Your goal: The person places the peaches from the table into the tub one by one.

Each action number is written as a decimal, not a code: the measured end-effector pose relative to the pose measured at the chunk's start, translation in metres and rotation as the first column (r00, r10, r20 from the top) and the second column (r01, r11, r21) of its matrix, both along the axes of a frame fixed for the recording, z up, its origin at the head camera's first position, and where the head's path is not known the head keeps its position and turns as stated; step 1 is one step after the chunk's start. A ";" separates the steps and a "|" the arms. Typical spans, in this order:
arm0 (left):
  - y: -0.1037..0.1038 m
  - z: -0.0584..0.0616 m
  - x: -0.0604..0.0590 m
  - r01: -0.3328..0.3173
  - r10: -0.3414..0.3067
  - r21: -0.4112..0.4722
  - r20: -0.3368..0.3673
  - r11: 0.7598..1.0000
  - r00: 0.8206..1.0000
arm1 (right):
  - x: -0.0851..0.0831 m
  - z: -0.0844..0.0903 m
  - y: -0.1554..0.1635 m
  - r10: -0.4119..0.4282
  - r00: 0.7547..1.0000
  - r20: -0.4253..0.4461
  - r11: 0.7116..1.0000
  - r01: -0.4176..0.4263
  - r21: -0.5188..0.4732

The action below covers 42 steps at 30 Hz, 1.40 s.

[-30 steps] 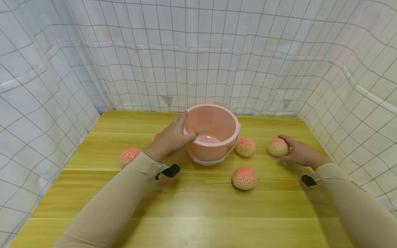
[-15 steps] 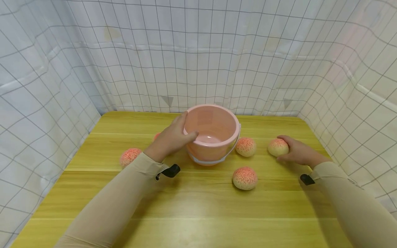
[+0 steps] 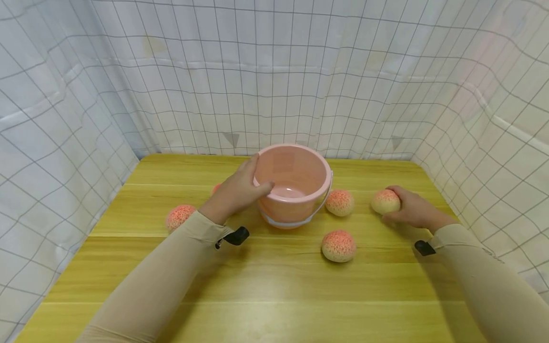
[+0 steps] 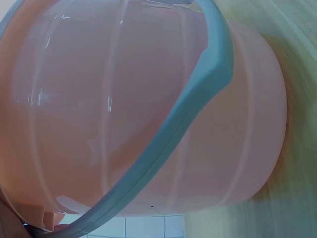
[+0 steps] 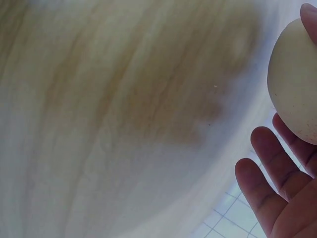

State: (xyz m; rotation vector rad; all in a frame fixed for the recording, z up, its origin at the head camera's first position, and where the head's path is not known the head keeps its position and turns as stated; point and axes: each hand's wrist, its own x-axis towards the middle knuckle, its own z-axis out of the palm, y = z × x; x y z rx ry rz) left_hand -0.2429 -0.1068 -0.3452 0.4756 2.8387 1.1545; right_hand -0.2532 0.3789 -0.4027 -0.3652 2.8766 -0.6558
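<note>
On the yellow wooden table (image 3: 274, 286) stands a pink bucket (image 3: 296, 188) with a pale blue-grey handle (image 4: 198, 99) folded down. My left hand (image 3: 257, 175) grips the bucket's near-left rim, thumb inside, and the bucket wall (image 4: 124, 114) fills the left wrist view. Over to the right, my right hand (image 3: 393, 205) holds a pale, pink-speckled ball (image 3: 383, 200) just above the table. The right wrist view shows that ball (image 5: 294, 84) against my fingers (image 5: 262, 178).
Two more speckled balls lie right of the bucket, one close to it (image 3: 340, 202) and one nearer me (image 3: 338, 246). Another ball (image 3: 180, 216) lies to the left, and a further one (image 3: 216, 187) peeks out behind my left hand. Gridded white cloth (image 3: 274, 85) walls in three sides.
My right hand has curled tighter round the rightmost ball and raised it slightly. The left hand and the bucket have stayed put.
</note>
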 end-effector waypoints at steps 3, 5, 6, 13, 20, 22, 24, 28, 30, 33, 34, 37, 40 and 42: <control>-0.001 -0.001 0.000 -0.002 0.002 -0.002 -0.001 1.000 1.000 | -0.001 0.002 -0.001 -0.010 1.000 0.001 1.000 0.010 -0.006; -0.001 -0.002 0.000 -0.001 0.001 0.000 0.001 1.000 1.000 | -0.001 0.004 -0.002 -0.016 1.000 0.003 1.000 0.016 -0.010; -0.001 -0.002 -0.001 0.000 0.000 0.000 0.001 1.000 1.000 | 0.000 0.005 -0.002 -0.019 1.000 0.003 1.000 0.019 -0.014; -0.001 -0.003 -0.001 0.002 -0.002 0.009 0.006 1.000 1.000 | 0.000 0.012 -0.004 -0.019 0.999 -0.041 1.000 0.018 -0.016; -0.001 -0.003 -0.001 0.001 -0.001 0.007 0.010 1.000 1.000 | 0.000 0.017 -0.006 -0.004 0.998 -0.069 0.999 0.001 -0.034; -0.001 -0.002 -0.001 0.002 -0.002 0.008 0.011 1.000 1.000 | 0.000 0.019 -0.007 -0.002 0.998 -0.068 0.999 -0.001 -0.044; 0.000 -0.002 -0.001 0.002 -0.002 0.007 0.013 1.000 1.000 | -0.001 0.021 -0.009 -0.004 0.997 -0.074 0.999 0.000 -0.047; 0.000 -0.002 -0.001 -0.001 0.001 0.004 0.014 1.000 1.000 | -0.001 0.027 -0.015 0.004 0.995 -0.101 0.998 -0.009 -0.058; 0.000 -0.002 -0.002 -0.003 0.003 0.005 0.012 1.000 1.000 | -0.001 0.031 -0.019 0.010 0.994 -0.112 0.997 -0.017 -0.069; 0.000 -0.002 -0.002 -0.006 0.006 0.009 0.011 1.000 1.000 | 0.000 0.038 -0.025 0.019 0.993 -0.115 0.996 -0.030 -0.089; 0.000 -0.002 -0.002 -0.007 0.007 0.009 0.010 1.000 1.000 | 0.000 0.040 -0.027 0.022 0.993 -0.116 0.995 -0.033 -0.092; 0.000 -0.002 -0.001 -0.007 0.007 0.006 0.009 1.000 1.000 | -0.001 0.047 -0.033 0.023 0.994 -0.108 0.995 -0.034 -0.098; 0.000 -0.002 -0.001 -0.006 0.006 0.008 0.007 1.000 1.000 | -0.002 0.053 -0.039 0.025 0.994 -0.109 0.994 -0.036 -0.105; -0.001 -0.002 -0.001 -0.005 0.005 0.012 0.006 1.000 1.000 | -0.002 0.057 -0.044 0.033 0.993 -0.113 0.992 -0.047 -0.121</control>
